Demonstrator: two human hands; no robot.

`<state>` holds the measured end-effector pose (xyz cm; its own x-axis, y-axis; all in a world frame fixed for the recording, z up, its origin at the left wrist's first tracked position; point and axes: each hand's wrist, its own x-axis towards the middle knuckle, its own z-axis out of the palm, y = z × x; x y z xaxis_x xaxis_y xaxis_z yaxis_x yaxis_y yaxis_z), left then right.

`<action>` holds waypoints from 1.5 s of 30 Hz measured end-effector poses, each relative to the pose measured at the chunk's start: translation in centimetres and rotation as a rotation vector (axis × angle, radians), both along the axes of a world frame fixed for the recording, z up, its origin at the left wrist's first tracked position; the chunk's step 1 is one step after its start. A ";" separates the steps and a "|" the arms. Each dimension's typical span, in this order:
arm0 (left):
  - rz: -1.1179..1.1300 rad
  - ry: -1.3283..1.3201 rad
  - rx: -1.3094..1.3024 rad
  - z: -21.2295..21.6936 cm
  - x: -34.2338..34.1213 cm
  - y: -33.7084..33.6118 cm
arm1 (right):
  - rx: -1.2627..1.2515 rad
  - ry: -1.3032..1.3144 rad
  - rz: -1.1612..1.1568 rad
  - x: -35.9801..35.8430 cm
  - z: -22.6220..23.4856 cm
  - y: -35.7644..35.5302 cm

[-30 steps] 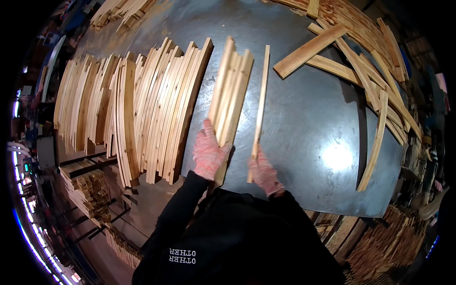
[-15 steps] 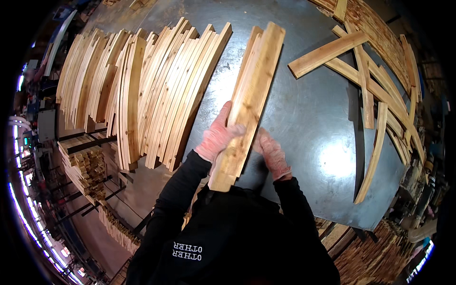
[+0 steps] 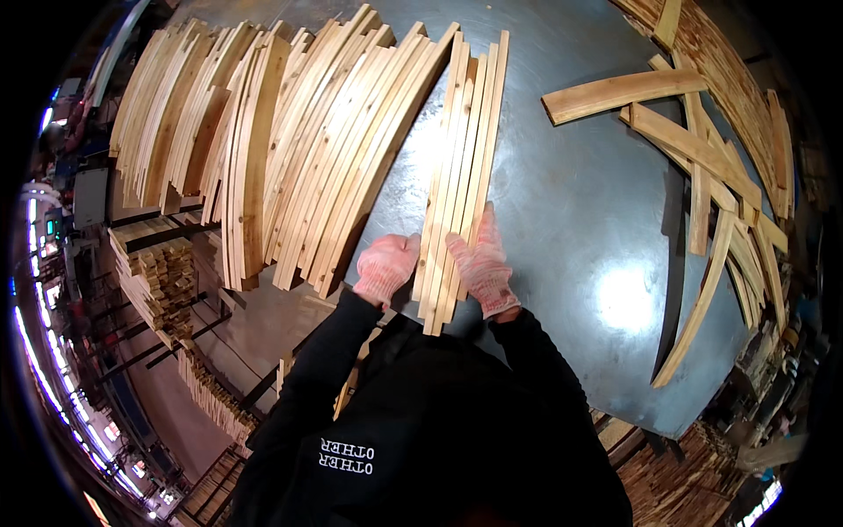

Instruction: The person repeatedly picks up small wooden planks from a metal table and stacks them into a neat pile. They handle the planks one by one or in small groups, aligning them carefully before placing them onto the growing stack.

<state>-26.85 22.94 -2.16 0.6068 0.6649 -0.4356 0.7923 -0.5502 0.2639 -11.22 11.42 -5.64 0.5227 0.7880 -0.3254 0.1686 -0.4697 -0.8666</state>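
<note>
A narrow bundle of several pale wooden slats (image 3: 458, 158) stands on edge on the grey metal table (image 3: 580, 202), its near ends uneven. My left hand (image 3: 388, 266), in a pink-and-white knit glove, is curled against the bundle's left side near the close end; its fingertips are partly hidden. On the other side my right hand (image 3: 485, 268), gloved alike, grips the bundle, thumb over the top edges and a finger stretched along the right face. To the left lies a wide row of similar slats (image 3: 342, 149), also on edge, with a narrow gap before the bundle.
Loose boards (image 3: 623, 92) lie crossed in a heap at the table's right side, one curved-looking slat (image 3: 698, 303) nearest me. A rough particle board (image 3: 720, 70) runs along the far right. Below the table's left edge sits a stack of lumber (image 3: 162, 281) on dark metal bars.
The bundle has turned from showing a broad face to showing its narrow edges upward. My right hand has come onto its right side; my left thumb has left the top.
</note>
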 end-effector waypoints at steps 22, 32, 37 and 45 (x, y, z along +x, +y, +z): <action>2.142 -1.234 -0.739 0.1 -10.7 -6.9 | -0.295 -1.409 0.538 14.2 5.9 27.7; 1.857 -1.117 -0.260 3.8 -13.1 -11.7 | 0.439 -0.205 -0.138 10.6 9.4 24.7; 1.749 -1.191 -0.233 9.0 -11.5 -8.8 | 0.388 0.143 -0.230 -1.6 12.3 19.1; 0.878 -0.790 0.534 12.4 -16.5 6.9 | 0.432 0.139 0.099 -14.0 5.4 22.8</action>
<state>-43.31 29.86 10.20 -0.1486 0.9486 0.2793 0.6714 -0.1105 0.7328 -25.25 34.20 -0.22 0.4124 0.9108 -0.0176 0.0627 -0.0477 -0.9969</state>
